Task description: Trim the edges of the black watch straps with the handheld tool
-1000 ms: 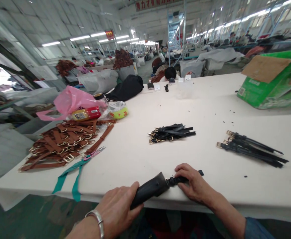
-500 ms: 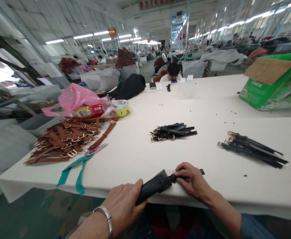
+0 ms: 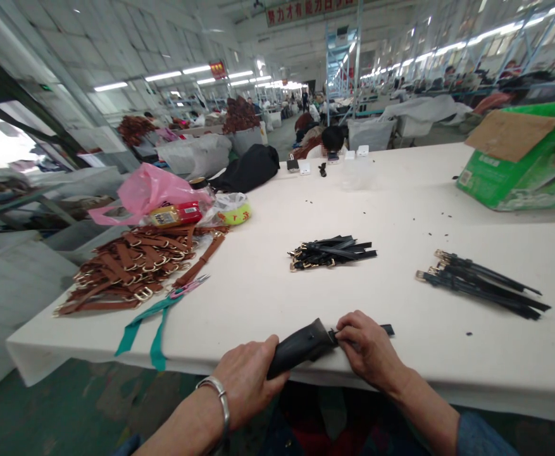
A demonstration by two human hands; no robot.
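My left hand is wrapped round a thick black tube-shaped piece, wider at its far end, above the table's front edge. I cannot make out its exact kind. My right hand pinches a narrow black strap close to that wide end; the strap's tail sticks out to the right behind the fingers. Where the strap meets the black piece is partly hidden. Beyond my hands lies a heap of black buckled straps. More black straps with gold buckles lie in a row at the right.
At the left, brown buckled straps are piled beside pink-handled scissors with a teal ribbon. Behind them are a pink bag and a black cloth. A green box stands far right; a person's head shows behind the table.
Both hands remain on the same things. My left hand and the black piece have shifted slightly right and up, closer to my right hand. The camera view has turned a little.
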